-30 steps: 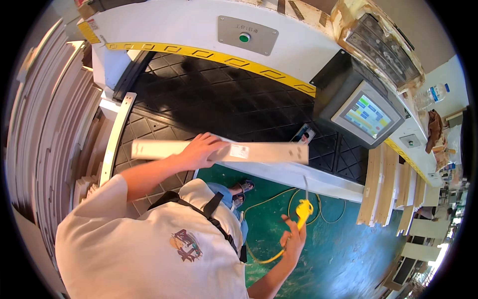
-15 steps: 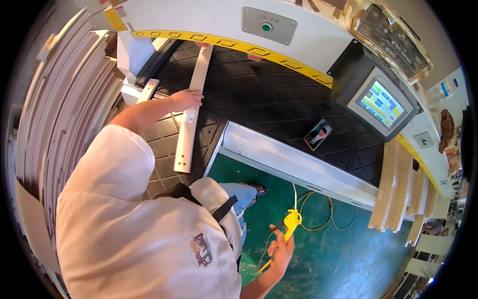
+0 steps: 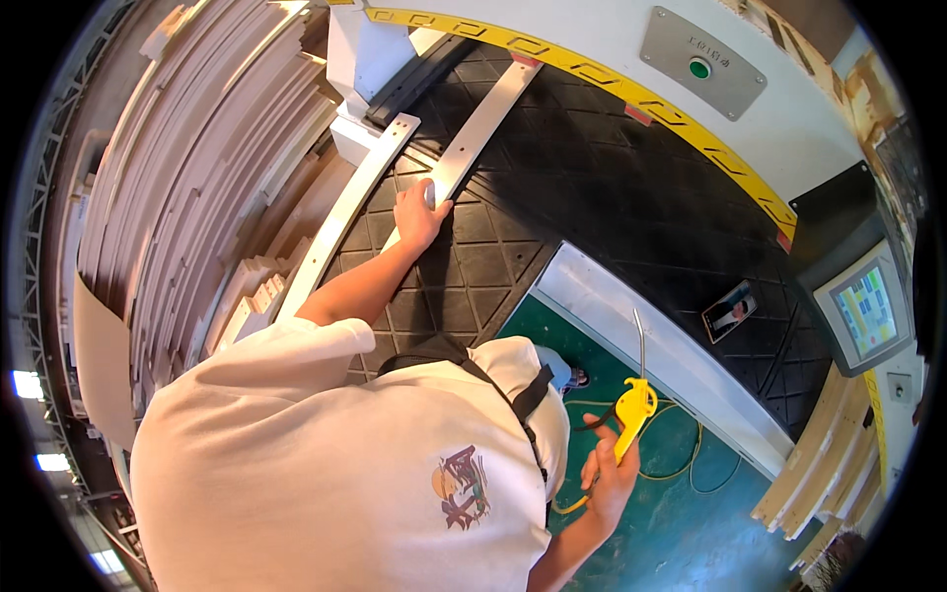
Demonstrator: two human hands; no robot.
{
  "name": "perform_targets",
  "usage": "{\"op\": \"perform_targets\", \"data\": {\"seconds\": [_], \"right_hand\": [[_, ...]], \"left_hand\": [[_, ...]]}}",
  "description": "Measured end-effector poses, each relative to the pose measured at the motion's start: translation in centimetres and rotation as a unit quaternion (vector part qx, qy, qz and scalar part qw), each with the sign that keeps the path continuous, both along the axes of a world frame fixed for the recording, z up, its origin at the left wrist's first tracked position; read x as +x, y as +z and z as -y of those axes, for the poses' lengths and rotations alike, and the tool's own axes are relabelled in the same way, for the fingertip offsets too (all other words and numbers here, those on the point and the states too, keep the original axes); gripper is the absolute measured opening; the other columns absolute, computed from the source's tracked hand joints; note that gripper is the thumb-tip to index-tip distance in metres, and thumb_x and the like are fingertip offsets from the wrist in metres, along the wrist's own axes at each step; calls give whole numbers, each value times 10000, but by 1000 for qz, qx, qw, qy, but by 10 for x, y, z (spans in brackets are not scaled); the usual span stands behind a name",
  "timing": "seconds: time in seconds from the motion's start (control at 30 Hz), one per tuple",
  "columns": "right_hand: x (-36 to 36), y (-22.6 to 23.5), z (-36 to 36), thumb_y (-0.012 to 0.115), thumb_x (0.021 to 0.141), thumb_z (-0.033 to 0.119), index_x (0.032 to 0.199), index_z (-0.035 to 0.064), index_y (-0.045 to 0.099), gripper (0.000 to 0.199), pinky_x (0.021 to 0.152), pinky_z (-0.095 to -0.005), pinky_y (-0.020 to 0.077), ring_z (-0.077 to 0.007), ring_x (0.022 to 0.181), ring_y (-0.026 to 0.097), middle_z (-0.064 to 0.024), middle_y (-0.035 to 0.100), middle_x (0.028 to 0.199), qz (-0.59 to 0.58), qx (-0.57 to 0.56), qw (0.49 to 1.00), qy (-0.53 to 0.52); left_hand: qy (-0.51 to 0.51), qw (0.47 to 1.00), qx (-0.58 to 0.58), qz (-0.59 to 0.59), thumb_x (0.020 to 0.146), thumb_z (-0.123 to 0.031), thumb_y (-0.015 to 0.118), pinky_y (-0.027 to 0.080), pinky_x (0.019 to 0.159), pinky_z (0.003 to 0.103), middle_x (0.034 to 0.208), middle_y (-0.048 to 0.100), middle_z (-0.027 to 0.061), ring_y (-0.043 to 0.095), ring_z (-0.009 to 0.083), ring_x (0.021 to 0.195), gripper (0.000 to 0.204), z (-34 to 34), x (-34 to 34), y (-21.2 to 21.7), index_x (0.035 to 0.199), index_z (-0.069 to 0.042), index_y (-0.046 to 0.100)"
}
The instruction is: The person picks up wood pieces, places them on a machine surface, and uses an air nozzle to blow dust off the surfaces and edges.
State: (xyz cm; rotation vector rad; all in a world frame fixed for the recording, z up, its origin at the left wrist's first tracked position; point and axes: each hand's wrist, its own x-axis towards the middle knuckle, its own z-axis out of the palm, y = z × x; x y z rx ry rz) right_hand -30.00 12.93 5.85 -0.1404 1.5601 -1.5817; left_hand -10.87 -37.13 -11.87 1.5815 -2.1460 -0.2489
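Note:
My left hand (image 3: 419, 215) is closed around a long pale board (image 3: 480, 126) on the black padded bed, thumb on its right side. The board's near part is hidden behind my hand and forearm. A second pale board (image 3: 357, 192) lies to the left, roughly parallel. In my right hand (image 3: 614, 481) is a yellow air blow gun (image 3: 632, 409), fingers wrapped round its handle. Its thin bent metal nozzle points upward, in front of the white metal ledge (image 3: 641, 318). A yellow hose hangs from the gun.
Stacked pale boards (image 3: 187, 168) stand at the left, with more boards (image 3: 824, 454) at the right. A phone (image 3: 730, 311) lies on the black bed (image 3: 612, 207). A touchscreen (image 3: 866, 308) and a white beam with a green button (image 3: 700, 68) border the far side.
My view has swung, shifting the scene rightward. My left hand has changed its hold on the board, whose near end is now hidden. The blow gun has risen relative to the ledge.

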Motion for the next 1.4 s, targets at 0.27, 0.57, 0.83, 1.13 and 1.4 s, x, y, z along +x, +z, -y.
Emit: {"op": "perform_targets", "data": {"seconds": [0.27,0.57,0.83,1.13,1.4], "right_hand": [[-42,42,79,671,1002,204,1448,-22,502,528,461,-173,376,-9,537,464,-110,746,1231,-33,36,995,85],[-43,55,124,703,1000,176,1468,-1,536,528,913,-275,516,-102,1009,631,-55,727,1288,-45,33,980,192],[-43,44,123,711,1012,225,1489,50,519,543,577,-197,423,-21,672,501,-13,739,1259,19,56,978,199],[-45,41,126,716,1006,258,1504,66,507,573,494,-193,379,-7,586,444,-7,749,1245,24,61,980,187],[-47,42,126,718,1006,272,1510,60,499,589,489,-194,378,-6,576,439,-16,754,1238,29,59,981,180]], "left_hand": [[0,999,-19,-25,743,-349,880,515,966,507,1133,730,156,637,394,1108,605,24,-32,-2,1260,-99,690],[-20,1000,1,-16,768,-399,872,523,947,506,1087,737,213,656,418,1062,624,49,-38,-3,1286,-100,695],[-23,1000,16,2,746,-406,884,531,938,486,1038,727,177,645,370,1058,622,65,-26,1,1282,-148,703],[-34,999,10,-3,741,-415,886,531,914,479,1015,722,179,646,369,1029,607,59,-31,0,1261,-152,714],[-28,1000,8,-6,737,-413,887,531,904,479,1002,725,171,648,372,1012,588,58,-33,1,1237,-150,724]]}}
